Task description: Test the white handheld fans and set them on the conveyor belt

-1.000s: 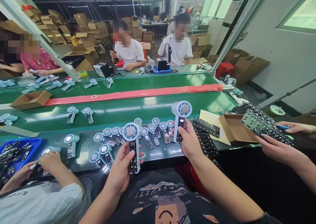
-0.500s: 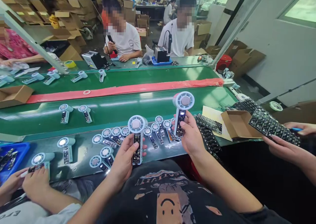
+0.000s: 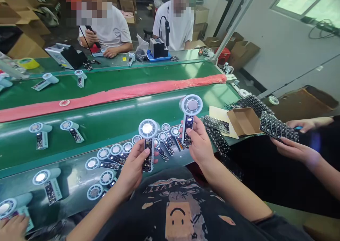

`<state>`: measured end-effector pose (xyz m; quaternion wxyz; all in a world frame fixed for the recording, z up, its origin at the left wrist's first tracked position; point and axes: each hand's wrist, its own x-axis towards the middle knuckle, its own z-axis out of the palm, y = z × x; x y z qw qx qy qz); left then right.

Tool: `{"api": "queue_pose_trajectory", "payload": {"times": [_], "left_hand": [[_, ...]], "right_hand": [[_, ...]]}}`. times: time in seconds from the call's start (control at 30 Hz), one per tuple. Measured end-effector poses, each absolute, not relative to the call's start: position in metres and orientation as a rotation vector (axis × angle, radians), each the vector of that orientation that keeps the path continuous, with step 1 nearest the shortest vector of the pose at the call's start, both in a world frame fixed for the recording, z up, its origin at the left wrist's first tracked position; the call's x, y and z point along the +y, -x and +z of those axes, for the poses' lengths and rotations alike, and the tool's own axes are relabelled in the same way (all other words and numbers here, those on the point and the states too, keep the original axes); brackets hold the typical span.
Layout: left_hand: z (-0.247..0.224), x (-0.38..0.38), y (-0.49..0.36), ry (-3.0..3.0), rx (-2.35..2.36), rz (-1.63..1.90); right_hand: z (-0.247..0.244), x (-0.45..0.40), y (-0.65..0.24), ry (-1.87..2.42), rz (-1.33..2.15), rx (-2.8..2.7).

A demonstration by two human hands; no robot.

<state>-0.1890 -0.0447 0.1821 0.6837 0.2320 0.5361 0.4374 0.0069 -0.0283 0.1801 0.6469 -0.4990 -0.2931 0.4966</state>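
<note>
My left hand point(image 3: 136, 163) is closed round the handle of a light-blue handheld fan point(image 3: 148, 128), its thumb on the exposed circuit board. In my right hand point(image 3: 199, 141) is a second handheld fan point(image 3: 191, 105), held upright a little higher and farther right; a small white light glows on its board. Both fans face me, round grilles up. Behind and below them, several similar fans point(image 3: 116, 149) lie in rows on the bench, boards showing. My fingers behind each handle are partly hidden.
A green conveyor point(image 3: 127, 117) with a red strip point(image 3: 143, 88) runs across, carrying fans. At right lie circuit board panels point(image 3: 216, 124) and an open cardboard box point(image 3: 244, 121); a co-worker's hands point(image 3: 294, 147) hold another panel. Two people in white shirts sit opposite. Another hand point(image 3: 14, 227) is at lower left.
The view has swung to the right, so the scene shifts left. Both hands keep hold of their fans. The centre of the left fan looks brighter now.
</note>
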Motion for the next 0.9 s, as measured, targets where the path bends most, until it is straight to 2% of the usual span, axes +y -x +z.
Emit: {"api": "queue_pose_trajectory", "payload": {"times": [0.4, 0.9], "left_hand": [[0.174, -0.021, 0.192, -0.543, 1.132, 0.919], [0.168, -0.025, 0.191, -0.453, 1.146, 0.982]], "right_hand": [[0.176, -0.022, 0.0, 1.194, 1.105, -0.567], [0.172, -0.008, -0.005, 1.303, 1.15, -0.694]]}}
